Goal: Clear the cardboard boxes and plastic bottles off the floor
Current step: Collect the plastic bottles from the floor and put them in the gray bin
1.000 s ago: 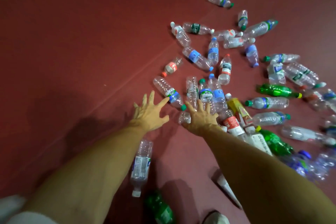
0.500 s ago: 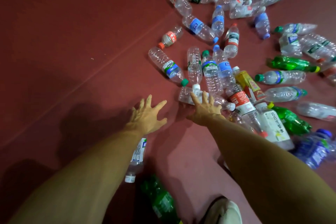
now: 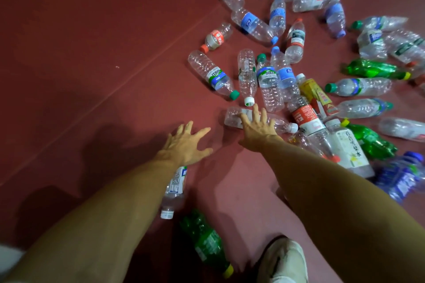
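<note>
Several empty plastic bottles lie scattered over the dark red floor point(image 3: 92, 53), mostly in the upper right. My right hand point(image 3: 256, 127) reaches forward with straight fingers laid over a clear bottle with a white cap point(image 3: 281, 123) lying crosswise. My left hand point(image 3: 186, 142) hovers with spread fingers over bare floor to its left, holding nothing. Just beyond my right fingertips lie a clear bottle with a green cap point(image 3: 212, 74) and a narrow clear bottle with a white cap point(image 3: 247, 76). No cardboard box is in view.
Under my left forearm lies a clear bottle with a white label point(image 3: 173, 190), and a green bottle with a yellow cap point(image 3: 205, 242) lies nearer me. My shoe point(image 3: 282, 259) is at the bottom edge. A green bottle point(image 3: 370, 141) and a blue one point(image 3: 402, 177) lie at right.
The view has shifted down and the bottles sit higher in frame. My right hand has moved onto the crosswise clear bottle. My left hand stays spread beside it.
</note>
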